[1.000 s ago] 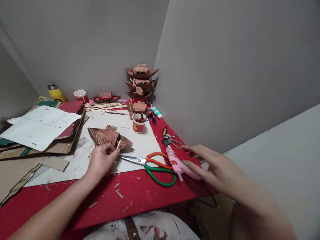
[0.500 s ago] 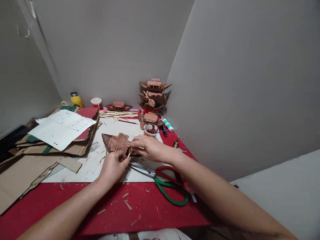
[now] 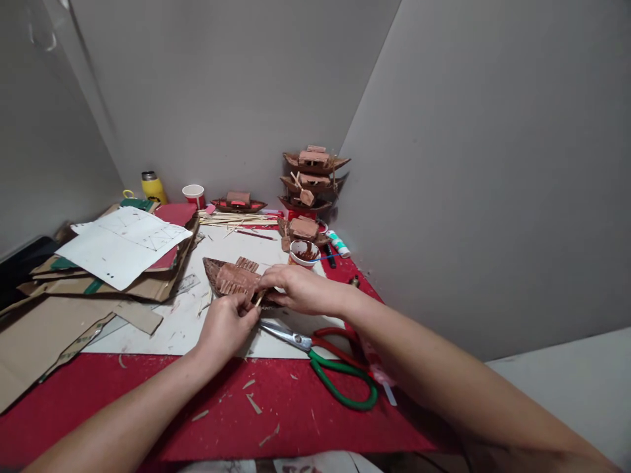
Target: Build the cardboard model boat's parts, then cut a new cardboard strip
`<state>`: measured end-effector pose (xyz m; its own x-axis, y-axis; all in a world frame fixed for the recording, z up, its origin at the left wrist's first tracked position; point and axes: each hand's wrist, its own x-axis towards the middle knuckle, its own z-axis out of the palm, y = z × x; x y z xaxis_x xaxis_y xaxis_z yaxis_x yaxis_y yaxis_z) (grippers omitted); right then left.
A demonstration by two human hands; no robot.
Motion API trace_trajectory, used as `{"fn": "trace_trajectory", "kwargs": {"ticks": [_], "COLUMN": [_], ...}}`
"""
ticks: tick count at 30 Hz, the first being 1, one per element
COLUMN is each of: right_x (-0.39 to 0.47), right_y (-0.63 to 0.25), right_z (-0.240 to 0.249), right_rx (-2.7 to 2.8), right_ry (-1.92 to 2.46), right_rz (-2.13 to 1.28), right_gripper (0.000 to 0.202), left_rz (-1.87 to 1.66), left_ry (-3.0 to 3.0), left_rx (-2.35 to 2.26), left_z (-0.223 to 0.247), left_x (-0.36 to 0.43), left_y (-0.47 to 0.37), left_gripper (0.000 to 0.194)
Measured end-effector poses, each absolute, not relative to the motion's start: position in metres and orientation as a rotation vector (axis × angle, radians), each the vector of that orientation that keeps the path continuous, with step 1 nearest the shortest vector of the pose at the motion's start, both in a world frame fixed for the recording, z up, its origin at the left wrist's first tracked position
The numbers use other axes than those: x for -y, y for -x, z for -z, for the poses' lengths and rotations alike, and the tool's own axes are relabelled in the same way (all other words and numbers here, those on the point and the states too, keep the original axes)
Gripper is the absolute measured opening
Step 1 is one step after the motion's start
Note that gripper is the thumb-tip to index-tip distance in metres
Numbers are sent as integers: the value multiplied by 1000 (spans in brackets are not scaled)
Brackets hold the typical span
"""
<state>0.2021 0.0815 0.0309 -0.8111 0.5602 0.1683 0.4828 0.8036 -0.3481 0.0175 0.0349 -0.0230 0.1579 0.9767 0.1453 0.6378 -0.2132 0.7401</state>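
Observation:
A brown model boat (image 3: 236,278) with a curved roof and ribbed pieces lies on the white board, its pointed end to the left. My left hand (image 3: 229,323) is at its near side, thumb and forefinger pinched on a small pale stick (image 3: 259,299). Over the boat's right end is my right hand (image 3: 296,288), fingers bent down against it; their tips are partly hidden, and what they grip cannot be made out. Scissors (image 3: 299,340) with one red and one green handle lie close to the right of my left hand, blades toward it.
Behind stand a cup of brown paint (image 3: 304,252), stacked model boats (image 3: 315,177), another boat (image 3: 239,201) and thin sticks (image 3: 236,218). Cardboard (image 3: 148,290) and a drawn sheet (image 3: 125,243) lie left. A yellow bottle (image 3: 154,188) and red-white cup (image 3: 194,196) stand at the back.
The camera view has shifted slightly, so most things appear a little farther right. Both hands stay at the boat in nearly the same pose.

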Motion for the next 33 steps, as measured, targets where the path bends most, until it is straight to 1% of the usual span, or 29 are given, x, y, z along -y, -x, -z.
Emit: {"fn": "trace_trajectory", "kwargs": {"ticks": [10, 16, 25, 33], "right_x": [-84, -86, -88, -93], "right_y": [-201, -200, -196, -195], "right_z": [-28, -25, -37, -37], "right_rx": [2712, 2705, 2774, 2801], "right_ry": [764, 728, 771, 796], "right_rz": [-450, -480, -567, -642], "right_gripper": [23, 19, 20, 16], "left_rz": [-834, -821, -825, -836], "left_ry": [-1910, -1916, -1915, -1946], "left_rx": [-1566, -1576, -1580, -1572], "left_z": [21, 20, 23, 24], "left_x": [-35, -36, -36, -38], "left_y": [-20, -22, -22, -22], "left_gripper": [23, 24, 23, 24]}}
